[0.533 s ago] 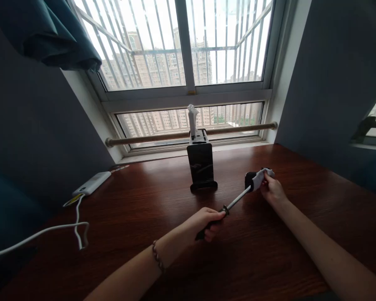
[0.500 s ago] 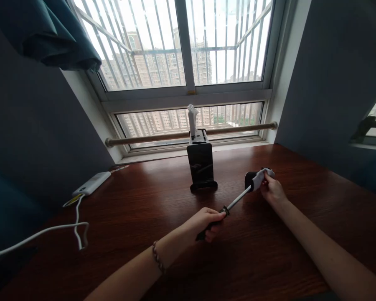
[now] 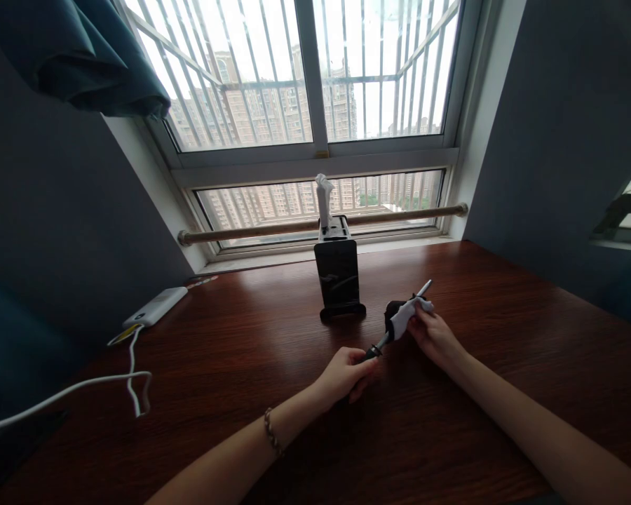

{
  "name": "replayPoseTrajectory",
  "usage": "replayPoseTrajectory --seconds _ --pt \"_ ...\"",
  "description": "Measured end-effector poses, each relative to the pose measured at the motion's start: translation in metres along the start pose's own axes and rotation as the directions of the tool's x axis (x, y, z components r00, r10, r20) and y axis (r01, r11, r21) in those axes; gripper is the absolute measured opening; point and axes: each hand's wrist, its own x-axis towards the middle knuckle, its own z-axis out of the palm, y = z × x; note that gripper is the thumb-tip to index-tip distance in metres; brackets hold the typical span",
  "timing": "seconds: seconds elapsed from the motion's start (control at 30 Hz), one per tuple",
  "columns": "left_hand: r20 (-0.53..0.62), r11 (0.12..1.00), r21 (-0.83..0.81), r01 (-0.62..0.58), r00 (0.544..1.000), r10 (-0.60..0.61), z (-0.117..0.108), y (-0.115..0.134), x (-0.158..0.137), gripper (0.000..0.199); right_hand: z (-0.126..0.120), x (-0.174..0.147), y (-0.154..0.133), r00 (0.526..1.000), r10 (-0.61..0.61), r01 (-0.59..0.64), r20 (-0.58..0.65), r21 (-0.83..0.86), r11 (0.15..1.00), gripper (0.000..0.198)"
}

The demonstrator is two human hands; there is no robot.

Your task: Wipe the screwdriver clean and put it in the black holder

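My left hand [image 3: 347,375] is closed round the black handle of a honing steel [image 3: 425,288], a thin silver rod with a small guard just past my thumb. The rod slants up and to the right above the table. My right hand [image 3: 434,335] pinches a black and white cloth [image 3: 402,321] that wraps the middle of the rod, close to the guard. Beyond the cloth the bare tip sticks out. The cloth hides the middle of the rod, and my left fingers cover most of the handle.
On the brown wooden table [image 3: 231,351], a black stand or screen [image 3: 337,277] stands in front of a tissue box [image 3: 334,228] with a tissue poking up. A white power bank [image 3: 158,307] with a white cable [image 3: 84,384] lies at the left. Behind is a barred window [image 3: 315,151].
My right hand has slid the cloth down the rod, toward the guard and to the left. The rod's tip now shows beyond the cloth. My left hand has barely moved.
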Motion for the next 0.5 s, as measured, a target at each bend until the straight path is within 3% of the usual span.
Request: replayPoseTrajectory --seconds 0.27,0.5 --pt "0.001 1.0 -0.026 -0.008 1.0 0.008 0.001 -0.002 0.001 0.041 0.015 -0.026 0.007 0.97 0.174 -0.167 0.168 -0.055 0.984 0.025" --pt "0.063 0.999 -0.043 -0.003 0.998 0.006 -0.002 -0.001 0.001 0.04 0.023 -0.039 0.006 0.924 0.259 -0.225 0.279 -0.148 0.963 0.023"
